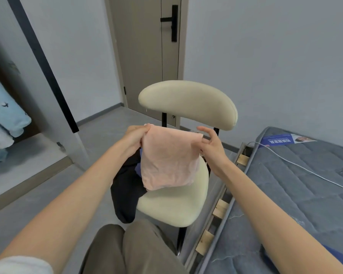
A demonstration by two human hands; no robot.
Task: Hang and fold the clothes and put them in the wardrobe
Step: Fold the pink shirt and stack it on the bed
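Bed: the bed (pixel 305 190), a bare grey quilted mattress, fills your 4 o'clock, its edge just beside the chair
Wardrobe: the wardrobe (pixel 34 153) stands open at your 9 o'clock, with light blue clothes (pixel 6 107) hanging inside at its far left
Door: the door (pixel 145 56) is closed at 12 o'clock, behind the chair
Chair: the chair (pixel 186 103), with cream seat and backrest, sits dead ahead of you at the middle of the view
Dark heap: the dark clothes (pixel 125 194) lie on the seat's left side, at 7 o'clock from the middle, one end drooping over the seat edge towards the floor (pixel 38 194)
Task item: the pink garment (pixel 168 161) is up in the air over the seat, in front of the backrest, stretched between your two hands and hanging free below them
Left: your left hand (pixel 134 138) is at the garment's 10 o'clock corner, fingers (pixel 141 131) curled round the cloth and gripping it
Right: your right hand (pixel 212 143) is at the 2 o'clock corner, thumb and forefinger pinching the cloth, the other fingers spread loose
Cable: a thin white cable (pixel 305 169) lies across the mattress at 3 o'clock
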